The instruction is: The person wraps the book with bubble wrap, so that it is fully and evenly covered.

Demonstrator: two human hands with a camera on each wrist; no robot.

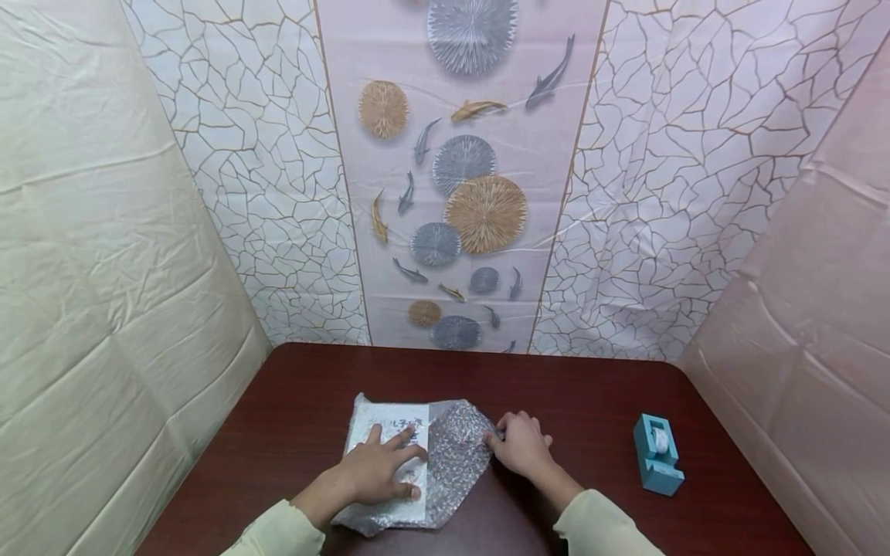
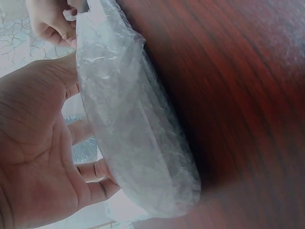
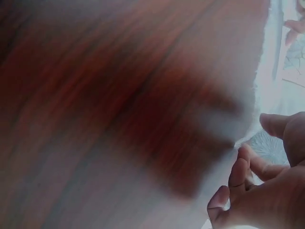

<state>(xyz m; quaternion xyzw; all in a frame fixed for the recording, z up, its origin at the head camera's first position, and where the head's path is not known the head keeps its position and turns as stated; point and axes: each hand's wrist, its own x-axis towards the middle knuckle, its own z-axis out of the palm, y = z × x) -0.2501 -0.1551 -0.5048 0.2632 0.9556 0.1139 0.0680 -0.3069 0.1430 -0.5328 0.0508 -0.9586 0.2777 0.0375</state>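
A flat white rectangular item (image 1: 378,411) with dark handwritten-looking characters lies on a sheet of bubble wrap (image 1: 459,455). My left hand (image 1: 378,472) rests on its face with the fingers spread. In the left wrist view, the rounded, wrapped edge of the bundle (image 2: 133,129) stands beside that palm. To the right, my right hand (image 1: 525,444) pinches the corner of the loose wrap flap, which spreads out from the item. The right wrist view catches the wrap's edge (image 3: 259,90) at the thumb and fingertips of this hand.
A teal tape dispenser (image 1: 658,455) holding a white roll stands on the right side of the dark red-brown wooden table (image 1: 306,386). Patterned cloth (image 1: 459,232) hangs behind the table, with plain cream cloth (image 1: 83,309) along the sides.
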